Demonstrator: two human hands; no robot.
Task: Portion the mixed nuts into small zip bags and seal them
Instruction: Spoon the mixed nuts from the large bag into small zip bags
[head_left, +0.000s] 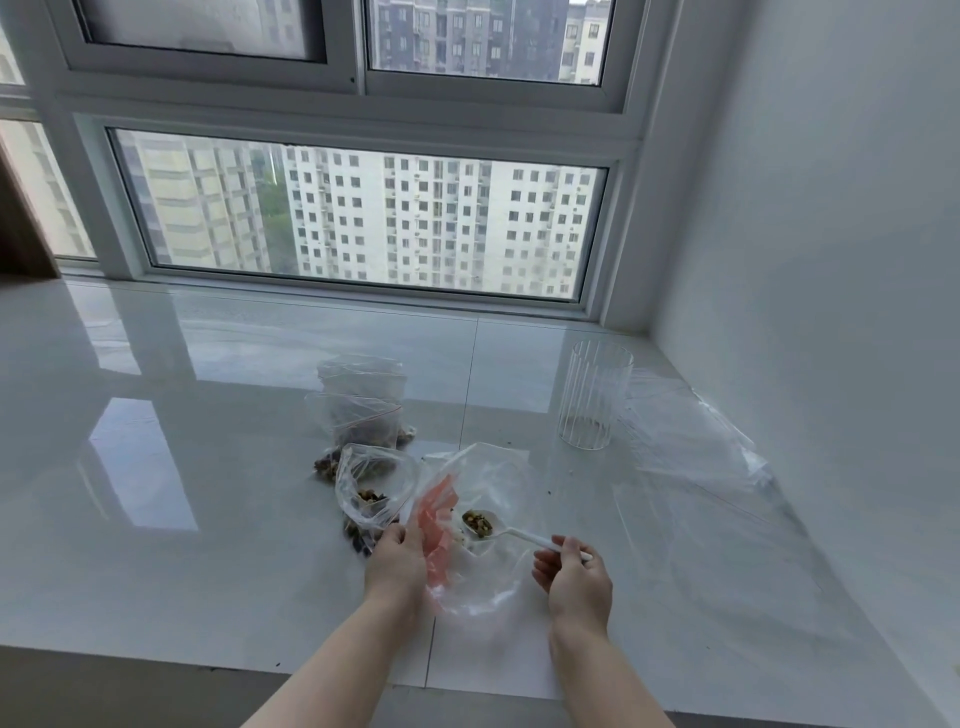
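My right hand (574, 574) grips the handle of a white plastic spoon (511, 534) whose bowl carries mixed nuts (478, 521). The spoon hovers over a large clear bag (485, 577) with a red strip, lying on the white sill. My left hand (397, 564) pinches the rim of a small zip bag (371, 480), held open and upright, with a few nuts inside. The spoon's bowl is just right of that bag's mouth. Behind stand two more small bags (358, 415) holding nuts.
An empty ribbed clear glass (592, 400) stands at the right rear. Flat clear plastic sheets or bags (691, 467) lie along the right wall. The glossy sill's front edge (208, 662) runs near my forearms. The window closes off the back.
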